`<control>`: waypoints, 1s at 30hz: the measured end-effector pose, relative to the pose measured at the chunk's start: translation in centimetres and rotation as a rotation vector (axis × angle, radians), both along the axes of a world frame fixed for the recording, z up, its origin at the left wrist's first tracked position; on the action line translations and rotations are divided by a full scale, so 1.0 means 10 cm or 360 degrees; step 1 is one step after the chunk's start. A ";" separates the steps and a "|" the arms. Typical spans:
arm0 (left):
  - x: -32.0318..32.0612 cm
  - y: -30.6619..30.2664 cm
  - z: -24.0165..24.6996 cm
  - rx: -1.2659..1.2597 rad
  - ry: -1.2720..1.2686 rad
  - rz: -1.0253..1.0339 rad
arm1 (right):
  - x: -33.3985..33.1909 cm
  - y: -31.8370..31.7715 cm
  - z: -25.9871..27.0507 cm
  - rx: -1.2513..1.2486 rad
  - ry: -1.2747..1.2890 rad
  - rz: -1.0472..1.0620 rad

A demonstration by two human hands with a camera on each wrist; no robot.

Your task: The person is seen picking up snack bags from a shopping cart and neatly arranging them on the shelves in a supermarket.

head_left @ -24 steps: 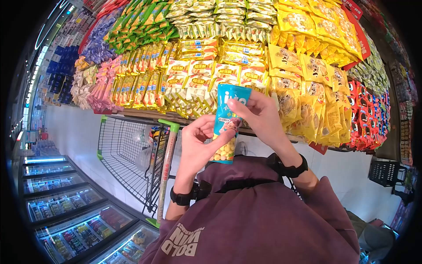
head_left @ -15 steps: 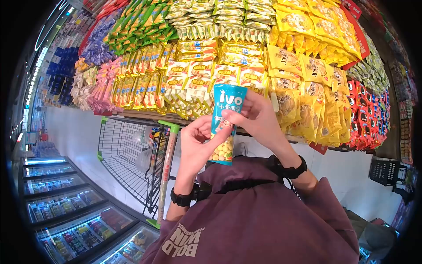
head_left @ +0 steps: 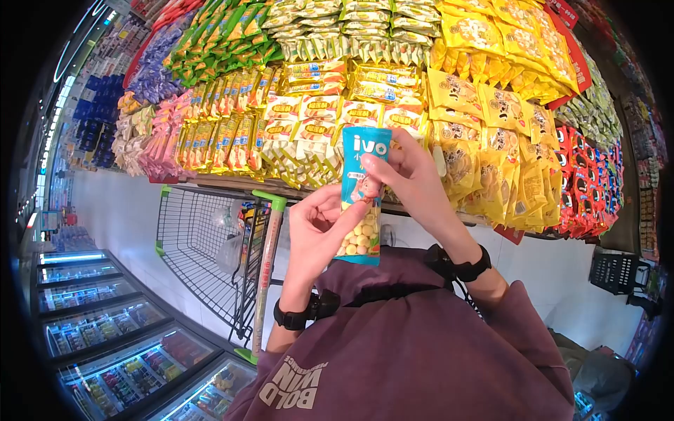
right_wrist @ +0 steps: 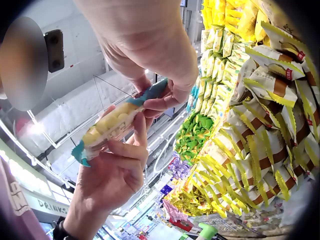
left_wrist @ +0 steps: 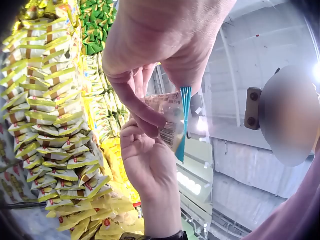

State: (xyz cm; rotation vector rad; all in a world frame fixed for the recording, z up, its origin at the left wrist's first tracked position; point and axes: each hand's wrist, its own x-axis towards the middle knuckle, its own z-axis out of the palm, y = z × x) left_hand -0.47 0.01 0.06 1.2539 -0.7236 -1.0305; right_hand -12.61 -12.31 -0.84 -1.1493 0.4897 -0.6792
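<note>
A blue snack packet (head_left: 363, 182) with a clear lower part showing pale yellow round pieces is held upright between both hands in the head view. My left hand (head_left: 316, 228) pinches its lower left side, thumb across the front. Its upper right side is gripped by my right hand (head_left: 418, 179), thumb on the front below the white letters. From the left wrist, the packet (left_wrist: 172, 117) appears nearly edge-on below my left hand (left_wrist: 160, 45). The right wrist view shows the packet's side (right_wrist: 112, 122), with fingers of both hands around it.
Beyond the hands, a display (head_left: 309, 126) is heaped with wrapped snacks in yellow, green, white and pink. A wire shopping cart (head_left: 203, 231) with a green-ended handle stands at the left. Lit freezers (head_left: 119, 330) line the lower left; a black basket (head_left: 614, 274) is at the right.
The packet has turned slightly back and forth in the hands and shifted a little; both hands keep their hold on it. The cart and display look the same.
</note>
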 end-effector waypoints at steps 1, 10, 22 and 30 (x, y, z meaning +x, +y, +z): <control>-0.03 0.01 0.03 -0.0008 -0.0135 0.0024 | 0.02 0.00 -0.04 0.0030 -0.0047 -0.0028; -0.12 0.05 0.23 -0.0031 -0.1488 0.0300 | 0.03 -0.04 -0.14 0.0126 -0.0149 0.0074; 0.10 0.08 -0.03 -0.0173 0.0100 0.0043 | 0.11 0.04 -0.07 -0.0468 0.0063 -0.0011; 0.24 0.13 -0.15 -0.0142 -0.0435 0.0310 | 0.26 0.18 -0.18 -0.0515 0.0150 0.0092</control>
